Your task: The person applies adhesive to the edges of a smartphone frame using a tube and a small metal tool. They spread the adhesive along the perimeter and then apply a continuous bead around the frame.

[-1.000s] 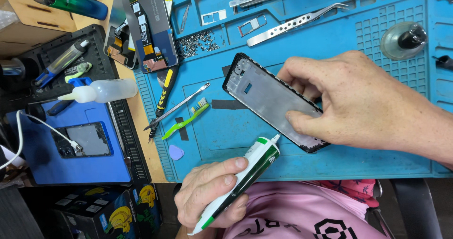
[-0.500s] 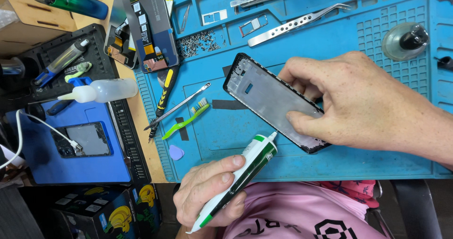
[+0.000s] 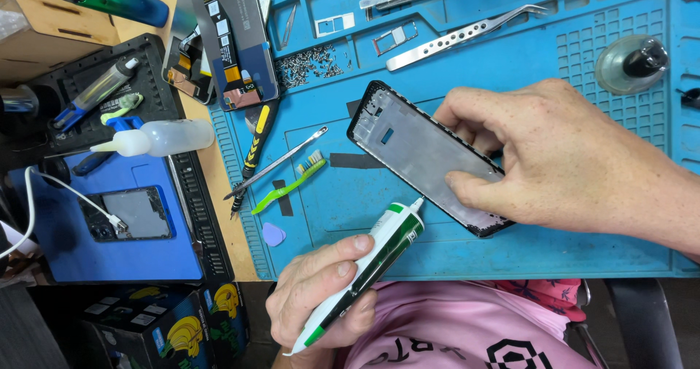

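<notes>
On the blue silicone work mat (image 3: 452, 252), near its front edge, the right hand (image 3: 554, 165) pins a black phone frame (image 3: 426, 157) flat, thumb and fingertips closed on its right end. Since a second ago the frame has turned slightly and slid a little toward the far side, while the white-and-green glue tube (image 3: 372, 263) has lifted so that its fine nozzle now sits just at the frame's near long edge; by my reading the bead is about to start there. The left hand (image 3: 321, 292) wraps the tube fully, thumb pressed along its upper side.

The frame is a thin rectangular shell, matt grey metal inside a glossy black rim, with a small blue patch near its far-left corner. The tube looks soft and squeezable, tapering to a stiff pale tip. To the left lie a green-handled brush (image 3: 286, 188), a slim metal pick (image 3: 277, 163) and a small lilac plastic plectrum (image 3: 273, 234). Far off, steel tweezers (image 3: 467, 35) and a scatter of tiny screws (image 3: 310, 64) rest on the mat.
</notes>
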